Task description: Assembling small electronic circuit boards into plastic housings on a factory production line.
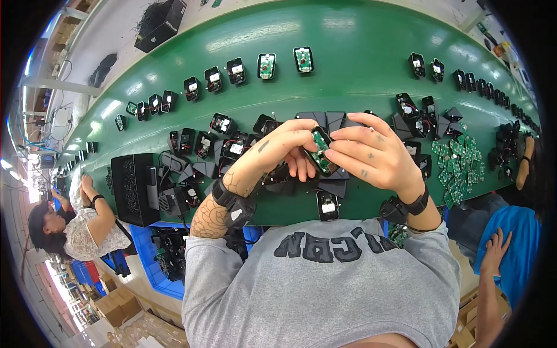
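Between my hands, above the green table, is a small black plastic casing with a green circuit board (321,152) in its open side. My left hand (283,145) is closed round the casing's left side, its lower fingers curled beneath. From the right, the fingers of my right hand (377,155) press against the board and the casing's edge; its thumb is hidden. Just below my hands lies another open black casing (328,205) with a white part inside. More open casings with red wires (234,148) lie left of my left hand, partly covered by it.
Loose green circuit boards (458,165) lie heaped on the right. A black box (132,217) of small dark parts stands left, above a blue bin (156,278). Casings with boards (267,66) form a row along the far side. Co-workers (87,223) sit on both sides.
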Action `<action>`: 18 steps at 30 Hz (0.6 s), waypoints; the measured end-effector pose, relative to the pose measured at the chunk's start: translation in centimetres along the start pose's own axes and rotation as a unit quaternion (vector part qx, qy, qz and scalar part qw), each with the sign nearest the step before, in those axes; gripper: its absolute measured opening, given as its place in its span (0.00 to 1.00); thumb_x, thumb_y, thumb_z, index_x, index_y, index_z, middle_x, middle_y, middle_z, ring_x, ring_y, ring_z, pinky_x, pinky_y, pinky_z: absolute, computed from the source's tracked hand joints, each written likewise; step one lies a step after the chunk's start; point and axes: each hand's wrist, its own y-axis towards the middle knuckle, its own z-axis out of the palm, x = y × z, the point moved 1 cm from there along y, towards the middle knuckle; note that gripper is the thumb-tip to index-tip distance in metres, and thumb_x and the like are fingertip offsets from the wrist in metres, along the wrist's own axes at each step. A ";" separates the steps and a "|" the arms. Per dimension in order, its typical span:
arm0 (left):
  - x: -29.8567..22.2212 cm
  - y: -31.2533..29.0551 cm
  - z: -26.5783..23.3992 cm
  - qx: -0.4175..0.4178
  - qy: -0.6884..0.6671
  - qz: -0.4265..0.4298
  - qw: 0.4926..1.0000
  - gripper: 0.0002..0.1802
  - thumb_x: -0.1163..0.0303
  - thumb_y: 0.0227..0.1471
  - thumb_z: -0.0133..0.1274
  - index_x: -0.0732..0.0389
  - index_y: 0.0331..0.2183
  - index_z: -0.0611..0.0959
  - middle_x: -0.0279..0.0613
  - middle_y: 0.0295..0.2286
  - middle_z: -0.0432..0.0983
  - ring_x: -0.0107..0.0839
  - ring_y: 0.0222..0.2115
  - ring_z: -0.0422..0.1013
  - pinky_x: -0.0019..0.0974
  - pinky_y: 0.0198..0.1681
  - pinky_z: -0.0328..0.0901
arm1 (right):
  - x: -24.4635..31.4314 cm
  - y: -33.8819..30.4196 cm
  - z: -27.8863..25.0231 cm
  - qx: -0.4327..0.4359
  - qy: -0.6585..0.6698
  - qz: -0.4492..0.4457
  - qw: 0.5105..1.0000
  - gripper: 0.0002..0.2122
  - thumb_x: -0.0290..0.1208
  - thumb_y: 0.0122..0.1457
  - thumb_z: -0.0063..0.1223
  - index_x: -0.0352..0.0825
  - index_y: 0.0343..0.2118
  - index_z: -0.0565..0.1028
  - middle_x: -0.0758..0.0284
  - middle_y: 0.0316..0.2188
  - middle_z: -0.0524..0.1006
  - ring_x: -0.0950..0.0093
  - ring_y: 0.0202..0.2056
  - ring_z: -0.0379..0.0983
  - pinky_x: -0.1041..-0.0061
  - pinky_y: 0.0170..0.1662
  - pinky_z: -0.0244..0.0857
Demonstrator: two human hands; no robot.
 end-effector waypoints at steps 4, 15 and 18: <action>-0.1 0.4 -0.1 0.002 -0.015 -0.007 1.000 0.12 0.65 0.48 0.46 0.64 0.33 0.72 0.48 0.21 0.77 0.32 0.15 0.75 0.23 0.12 0.65 | -0.3 -0.4 -0.2 0.018 -0.011 -0.013 1.000 0.11 0.25 0.45 0.58 0.37 0.34 0.78 0.71 0.33 0.77 0.71 0.42 0.74 0.58 0.53 0.64; -0.2 0.9 0.5 -0.017 -0.007 -0.007 1.000 0.13 0.64 0.49 0.45 0.63 0.33 0.74 0.48 0.20 0.76 0.30 0.15 0.74 0.23 0.13 0.64 | -0.7 -1.1 -0.2 0.000 -0.031 0.028 0.999 0.11 0.25 0.45 0.58 0.38 0.34 0.76 0.72 0.33 0.77 0.70 0.46 0.72 0.51 0.59 0.58; -0.4 1.2 0.9 0.017 0.020 -0.012 1.000 0.14 0.63 0.49 0.45 0.63 0.34 0.74 0.47 0.19 0.76 0.31 0.15 0.74 0.23 0.13 0.64 | -0.9 -1.4 0.1 -0.015 -0.034 0.015 0.999 0.10 0.25 0.45 0.58 0.37 0.33 0.75 0.73 0.33 0.76 0.69 0.47 0.71 0.50 0.59 0.57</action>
